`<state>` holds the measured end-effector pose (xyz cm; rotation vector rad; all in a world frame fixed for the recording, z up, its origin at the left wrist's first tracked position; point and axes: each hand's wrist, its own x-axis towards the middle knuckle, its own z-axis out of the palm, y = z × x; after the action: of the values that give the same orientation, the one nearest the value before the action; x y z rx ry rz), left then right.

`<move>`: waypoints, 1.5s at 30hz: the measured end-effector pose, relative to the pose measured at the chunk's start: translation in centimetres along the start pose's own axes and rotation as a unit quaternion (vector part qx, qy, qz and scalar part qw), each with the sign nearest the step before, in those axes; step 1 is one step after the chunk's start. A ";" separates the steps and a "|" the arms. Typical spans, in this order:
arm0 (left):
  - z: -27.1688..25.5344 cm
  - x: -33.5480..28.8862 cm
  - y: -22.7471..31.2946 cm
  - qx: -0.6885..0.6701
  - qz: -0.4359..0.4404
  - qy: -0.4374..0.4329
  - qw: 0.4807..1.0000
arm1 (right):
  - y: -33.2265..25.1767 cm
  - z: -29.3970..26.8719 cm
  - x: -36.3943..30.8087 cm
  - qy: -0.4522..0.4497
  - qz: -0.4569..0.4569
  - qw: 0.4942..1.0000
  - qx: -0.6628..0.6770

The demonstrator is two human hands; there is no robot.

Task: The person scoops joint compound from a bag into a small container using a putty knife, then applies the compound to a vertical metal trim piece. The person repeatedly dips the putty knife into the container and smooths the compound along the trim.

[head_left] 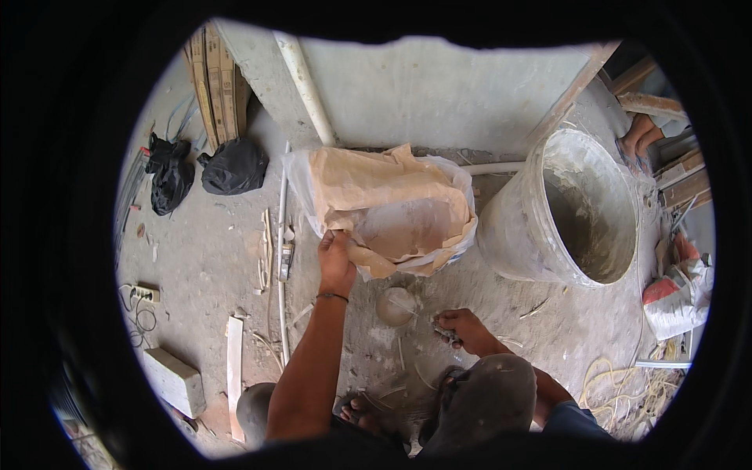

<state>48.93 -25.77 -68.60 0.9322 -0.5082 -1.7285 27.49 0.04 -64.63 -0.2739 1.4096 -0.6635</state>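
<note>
An open paper sack with a white outer layer lies in front of me, its torn brown edges folded back around pale powder. My left hand pinches the sack's near left edge. Lower and to the right, my right hand is closed around something small and greyish that I cannot make out. Between that hand and the sack, a round, pale, dusty piece is on the floor; whether it joins what the right hand holds is unclear.
A large plaster-crusted bucket stands right of the sack. Behind are a wall panel and a pipe. Black bags, a concrete block and a power strip lie left. Another person's feet show at far right.
</note>
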 end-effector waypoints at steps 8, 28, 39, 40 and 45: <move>0.1 -0.7 -0.9 0.042 0.021 -0.021 0.999 | -12.4 0.2 -4.4 0.191 -0.396 0.820 -0.366; 1.1 -2.2 0.4 0.147 0.018 -0.119 0.982 | -13.1 4.4 9.9 0.201 -0.435 0.557 -0.678; 1.1 -2.5 0.2 0.240 0.053 -0.135 0.960 | -9.4 5.4 10.6 0.223 -0.486 0.555 -0.637; 0.9 -2.5 0.3 0.245 0.057 -0.134 0.958 | -9.4 4.8 10.3 0.220 -0.478 0.569 -0.632; 0.8 -2.3 0.1 0.247 0.048 -0.140 0.958 | -11.2 2.5 9.6 0.277 -0.327 0.681 -0.594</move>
<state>48.67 -23.72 -67.20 0.9871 -1.1942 -1.6836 27.17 -14.87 -65.91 -1.8163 2.2129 -0.2647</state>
